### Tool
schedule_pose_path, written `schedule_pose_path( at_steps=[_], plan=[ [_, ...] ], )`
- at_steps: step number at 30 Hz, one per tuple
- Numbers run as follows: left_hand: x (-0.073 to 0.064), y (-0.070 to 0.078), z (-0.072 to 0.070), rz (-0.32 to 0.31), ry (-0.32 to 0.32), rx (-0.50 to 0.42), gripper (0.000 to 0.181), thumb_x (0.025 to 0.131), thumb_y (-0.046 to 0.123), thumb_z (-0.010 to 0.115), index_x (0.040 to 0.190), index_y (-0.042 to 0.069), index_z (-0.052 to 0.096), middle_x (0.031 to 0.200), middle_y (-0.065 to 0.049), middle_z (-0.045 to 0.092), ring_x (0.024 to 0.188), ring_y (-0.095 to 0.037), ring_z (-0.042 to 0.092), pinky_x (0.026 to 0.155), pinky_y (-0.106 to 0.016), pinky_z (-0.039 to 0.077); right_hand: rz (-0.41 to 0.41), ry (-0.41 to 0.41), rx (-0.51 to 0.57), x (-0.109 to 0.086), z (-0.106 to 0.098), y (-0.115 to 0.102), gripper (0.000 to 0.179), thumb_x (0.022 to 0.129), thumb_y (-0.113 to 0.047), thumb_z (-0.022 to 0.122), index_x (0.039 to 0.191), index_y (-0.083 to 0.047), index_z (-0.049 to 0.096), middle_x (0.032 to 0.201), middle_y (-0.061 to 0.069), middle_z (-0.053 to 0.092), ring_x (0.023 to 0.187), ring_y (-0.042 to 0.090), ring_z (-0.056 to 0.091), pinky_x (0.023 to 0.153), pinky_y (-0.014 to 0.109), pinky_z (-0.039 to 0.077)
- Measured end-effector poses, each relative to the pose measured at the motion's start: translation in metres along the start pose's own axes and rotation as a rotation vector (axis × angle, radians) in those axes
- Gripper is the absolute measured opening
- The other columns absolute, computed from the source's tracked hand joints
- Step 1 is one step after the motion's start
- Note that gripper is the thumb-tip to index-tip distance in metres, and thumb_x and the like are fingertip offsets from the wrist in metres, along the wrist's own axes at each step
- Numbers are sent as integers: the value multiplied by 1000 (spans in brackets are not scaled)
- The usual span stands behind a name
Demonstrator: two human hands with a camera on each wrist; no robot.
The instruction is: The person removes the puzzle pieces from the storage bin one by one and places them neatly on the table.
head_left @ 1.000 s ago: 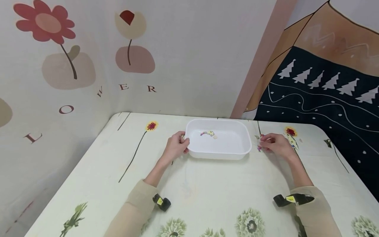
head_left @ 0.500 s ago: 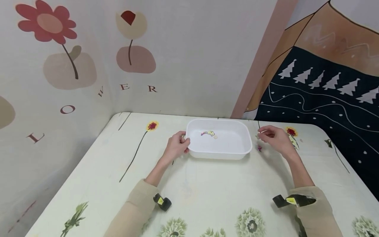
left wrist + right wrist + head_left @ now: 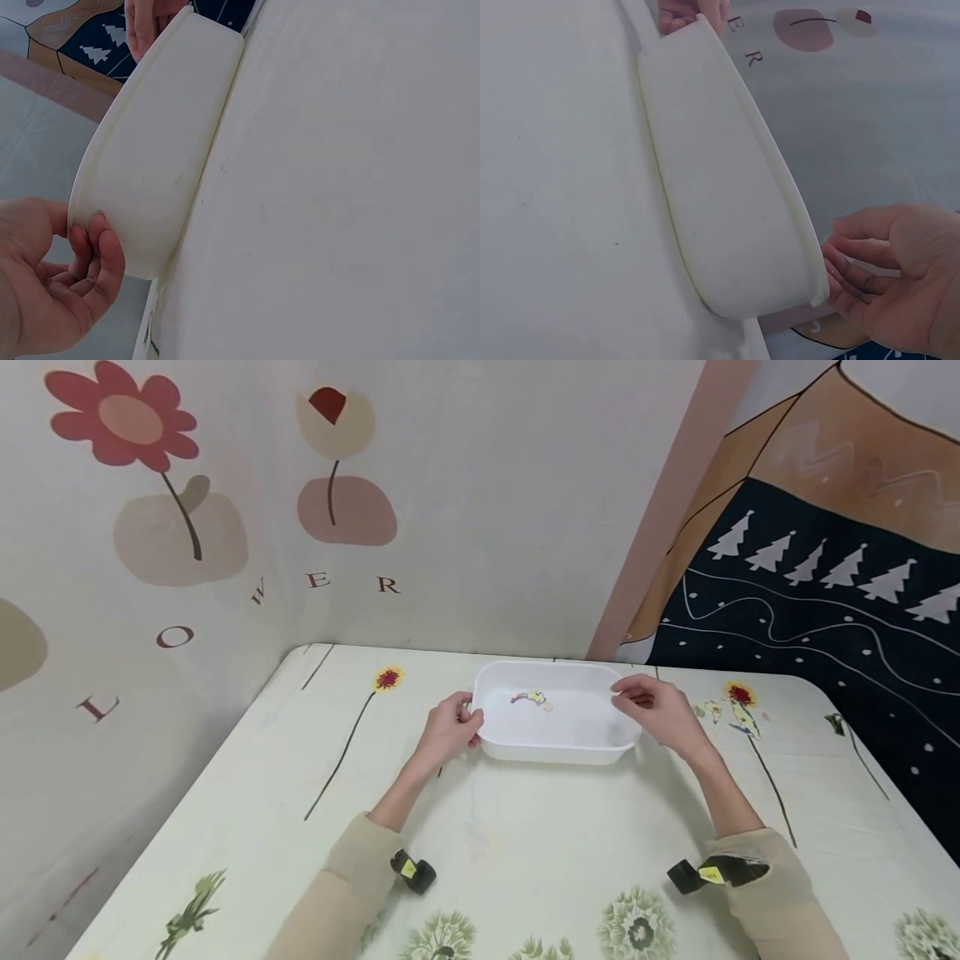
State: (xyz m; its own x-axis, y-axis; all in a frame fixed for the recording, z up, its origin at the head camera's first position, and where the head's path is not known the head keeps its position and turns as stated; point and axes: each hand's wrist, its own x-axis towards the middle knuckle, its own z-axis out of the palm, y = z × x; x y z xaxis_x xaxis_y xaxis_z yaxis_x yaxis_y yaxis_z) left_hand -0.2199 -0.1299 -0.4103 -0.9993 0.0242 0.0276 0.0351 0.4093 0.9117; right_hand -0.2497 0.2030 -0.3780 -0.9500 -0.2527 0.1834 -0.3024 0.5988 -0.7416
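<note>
Right hand [image 3: 660, 710] has been shifted left since the earlier frame, from the table just beside the white tray [image 3: 577, 718] to above the tray's right edge; tray and left hand [image 3: 448, 727] have been left essentially in place. Tray's left rim is gripped by the left hand, thumb set at the rim, fingers [image 3: 110, 266] curled against the outer wall. Right-hand fingers [image 3: 866, 221] are bent, with only a narrow gap left to the thumb; whether a small piece is pinched at the tips can't be told, nor whether the rim is touched. Tray is seated upright on the cloth-covered table [image 3: 525, 827], near the back edge. Small pale-yellow and pink pieces [image 3: 534, 697] are held on the tray floor, left of centre. More small pieces [image 3: 742, 720] are laid out on the cloth right of the right hand, near a printed sunflower [image 3: 740, 694]. Black wrist camera [image 3: 412, 870] is strapped over the left sleeve [image 3: 363, 852], another over the right.
</note>
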Motion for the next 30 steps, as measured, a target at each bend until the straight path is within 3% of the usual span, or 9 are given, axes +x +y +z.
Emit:
schedule_pose_path(
  at_steps=[8,19,30],
  plan=[
    [1,-2,-1,-7,6,7,41,99,10,60,137,-6,53,76,-8,60,61,-16,62,58,-25,54,-43,-37,0,15,26,-10,24,96,-12,68,113,4,68,98,13,70,92,26,66,80,20,51],
    [-1,-1,-2,32,-3,-5,42,98,8,59,136,-9,53,76,-8,60,60,-14,63,60,-27,56,-29,-81,-30,37,55,-17,21,95,-8,67,112,5,69,97,13,69,89,26,63,83,33,51],
    [-1,0,-1,23,-4,-4,41,99,8,59,136,-9,53,75,-8,60,59,-14,63,60,-27,56,66,-130,-83,59,76,-19,20,94,-9,68,109,4,69,94,14,68,87,25,61,77,31,48]
  ],
)
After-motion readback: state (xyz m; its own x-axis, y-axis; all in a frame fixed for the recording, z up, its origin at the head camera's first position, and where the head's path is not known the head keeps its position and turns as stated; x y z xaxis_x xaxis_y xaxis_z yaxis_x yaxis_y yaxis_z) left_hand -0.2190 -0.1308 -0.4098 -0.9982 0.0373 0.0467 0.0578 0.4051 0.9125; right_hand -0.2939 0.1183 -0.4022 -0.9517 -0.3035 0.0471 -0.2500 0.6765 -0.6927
